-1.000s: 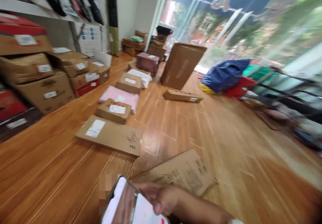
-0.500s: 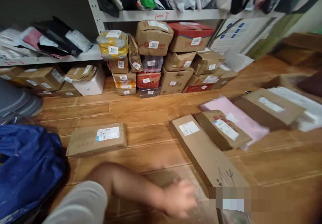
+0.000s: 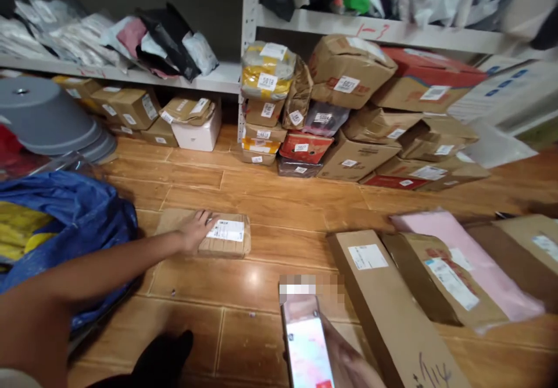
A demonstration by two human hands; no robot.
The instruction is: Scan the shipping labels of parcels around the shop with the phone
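Parcel: a flat brown cardboard carton [image 3: 224,247] lies on the wooden floor [image 3: 279,214], left of the scene's middle, between the blue bag [image 3: 93,214] and the long carton [image 3: 392,301]. White label [image 3: 229,230] on its top, toward the right end.

Left grip [image 3: 196,233]: laid on the carton's top, fingers loosely spread and reaching the label's left edge; not closed round anything. Thumb position unclear.

Right grip [image 3: 346,350]: partly hidden behind the phone [image 3: 307,336], seemingly closed on its right side; finger placement cannot be told.

Handling (estimate): carton probably light to moderate, contents unknown — stiff board, though its corners look soft and creased and may give under a pinch. Best hold: across the long sides near the middle, or one palm under each short end, off the label. Phone: light, rigid, smooth, likely slippery and breakable — hold by the long edges, fingers off the lit screen.
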